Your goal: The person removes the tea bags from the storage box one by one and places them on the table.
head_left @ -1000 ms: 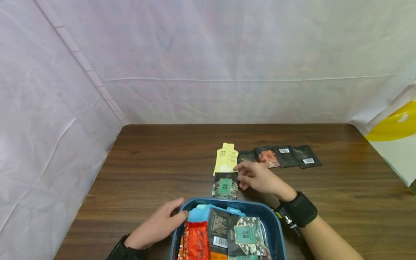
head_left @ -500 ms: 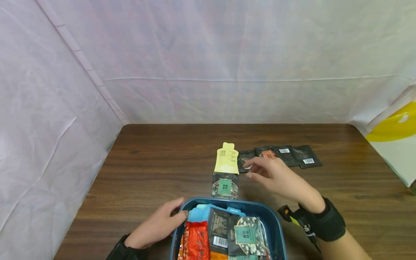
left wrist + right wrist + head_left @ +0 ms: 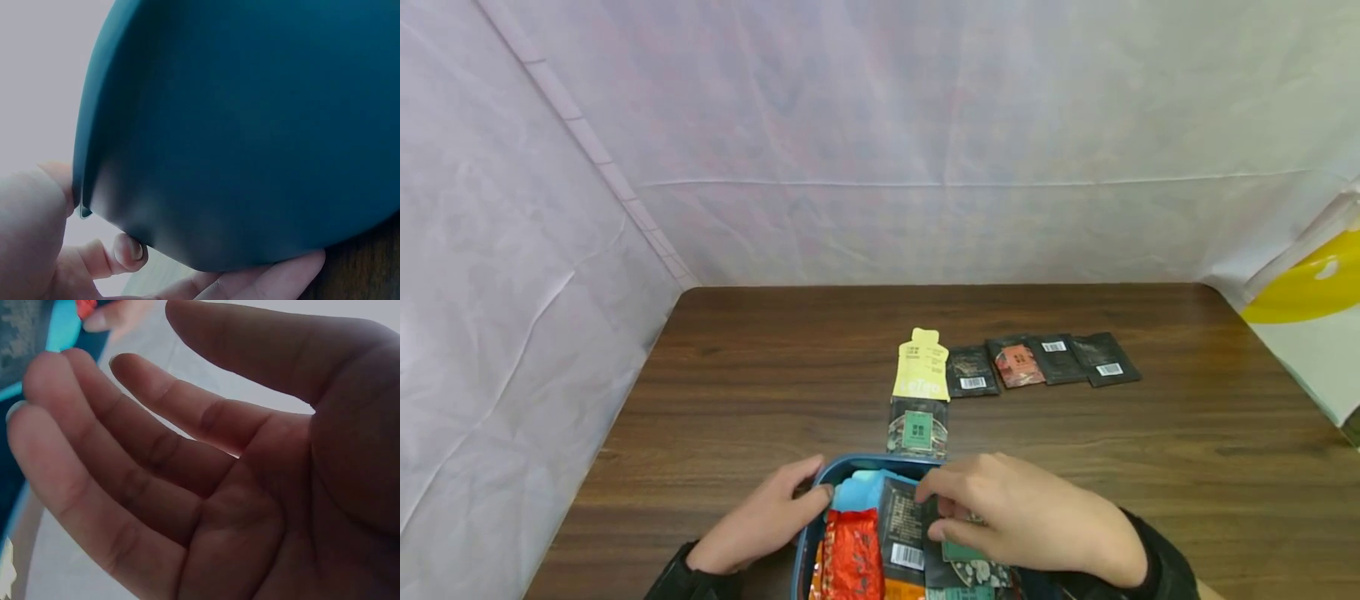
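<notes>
My left hand (image 3: 767, 517) grips the side of a dark blue plastic bin (image 3: 867, 461), thumb at the rim and fingers against the outer wall, as the left wrist view shows too. Over the bin's right part is my right hand (image 3: 1022, 517), its fingers loosely bent; the right wrist view shows a bare palm (image 3: 250, 506). Inside the bin lie a red packet (image 3: 853, 550), a black packet with a barcode (image 3: 902, 525), a light blue packet (image 3: 855, 493) and, partly hidden under the right hand, a black packet with a green label (image 3: 961, 552).
Beyond the bin on the wooden table (image 3: 760, 367) lie a yellow spouted pouch (image 3: 921, 371) and a black green-labelled packet (image 3: 917, 427) below it. To their right runs a row of black packets (image 3: 972, 372), one with an orange label (image 3: 1019, 365). White cloth (image 3: 925, 167) hangs behind.
My right hand has left the green-labelled packet on the table and come back, lower, over the bin. The packet stays below the yellow pouch. My left hand keeps its place.
</notes>
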### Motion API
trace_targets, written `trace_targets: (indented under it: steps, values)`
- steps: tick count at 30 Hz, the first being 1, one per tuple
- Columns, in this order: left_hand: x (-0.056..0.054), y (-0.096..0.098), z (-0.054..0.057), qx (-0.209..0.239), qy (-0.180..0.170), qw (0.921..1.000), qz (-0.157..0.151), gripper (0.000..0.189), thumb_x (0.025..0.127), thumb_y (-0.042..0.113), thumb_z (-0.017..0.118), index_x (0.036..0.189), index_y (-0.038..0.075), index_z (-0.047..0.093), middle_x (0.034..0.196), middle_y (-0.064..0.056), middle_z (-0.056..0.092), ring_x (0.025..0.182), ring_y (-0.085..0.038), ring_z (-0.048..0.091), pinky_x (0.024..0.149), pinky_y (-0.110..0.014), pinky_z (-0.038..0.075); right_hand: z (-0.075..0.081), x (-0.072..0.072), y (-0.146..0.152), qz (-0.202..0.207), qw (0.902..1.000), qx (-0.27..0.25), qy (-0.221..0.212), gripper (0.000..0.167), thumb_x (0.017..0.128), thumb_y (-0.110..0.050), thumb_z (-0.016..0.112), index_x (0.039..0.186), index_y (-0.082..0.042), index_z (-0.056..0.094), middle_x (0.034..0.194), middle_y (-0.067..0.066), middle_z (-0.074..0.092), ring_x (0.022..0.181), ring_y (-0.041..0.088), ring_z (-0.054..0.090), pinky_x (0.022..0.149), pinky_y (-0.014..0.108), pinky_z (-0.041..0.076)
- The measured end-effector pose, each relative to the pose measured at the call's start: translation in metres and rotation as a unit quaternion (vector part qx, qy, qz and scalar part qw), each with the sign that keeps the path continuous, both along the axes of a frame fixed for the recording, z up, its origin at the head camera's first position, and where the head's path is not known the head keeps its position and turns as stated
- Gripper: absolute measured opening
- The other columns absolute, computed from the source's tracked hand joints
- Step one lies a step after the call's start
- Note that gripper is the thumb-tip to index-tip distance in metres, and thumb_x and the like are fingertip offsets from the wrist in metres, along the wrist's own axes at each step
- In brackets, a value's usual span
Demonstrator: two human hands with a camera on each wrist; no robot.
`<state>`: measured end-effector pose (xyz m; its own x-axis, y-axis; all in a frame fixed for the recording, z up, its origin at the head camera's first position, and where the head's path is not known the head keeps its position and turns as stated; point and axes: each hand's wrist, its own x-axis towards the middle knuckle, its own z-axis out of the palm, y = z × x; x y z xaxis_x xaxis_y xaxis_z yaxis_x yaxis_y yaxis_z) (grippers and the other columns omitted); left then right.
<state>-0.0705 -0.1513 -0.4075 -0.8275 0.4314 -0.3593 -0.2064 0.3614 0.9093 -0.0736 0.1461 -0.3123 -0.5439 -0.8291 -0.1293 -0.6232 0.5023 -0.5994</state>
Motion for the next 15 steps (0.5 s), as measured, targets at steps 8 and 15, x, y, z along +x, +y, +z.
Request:
trace_targets:
  steps: [8, 15]
  values:
    - [0.001, 0.001, 0.002, 0.001, 0.003, 1.0000, 0.002, 0.017, 0.097, 0.024, 0.052, 0.093, 0.008, 0.048, 0.085, -0.004, 0.049, 0.077, -0.020, 0.052, 0.063, -0.033, 0.041, -0.018, 0.001, -0.014, -0.008, 0.9909, 0.134, 0.009, 0.039, 0.087, -0.035, 0.072, 0.123, -0.023, 0.061, 0.106, -0.011, 0.061, 0.082, -0.003, 0.054, 0.070, 0.023, 0.049]
    - [0.001, 0.002, 0.004, -0.012, 0.015, 0.9998, 0.004, 0.017, 0.095, 0.024, 0.053, 0.090, 0.009, 0.048, 0.082, -0.003, 0.046, 0.077, -0.020, 0.049, 0.064, -0.034, 0.038, -0.028, 0.003, -0.017, -0.003, 0.9834, 0.181, 0.001, 0.043, 0.081, -0.033, 0.079, 0.118, -0.023, 0.059, 0.098, -0.012, 0.055, 0.076, -0.002, 0.051, 0.066, 0.022, 0.048]
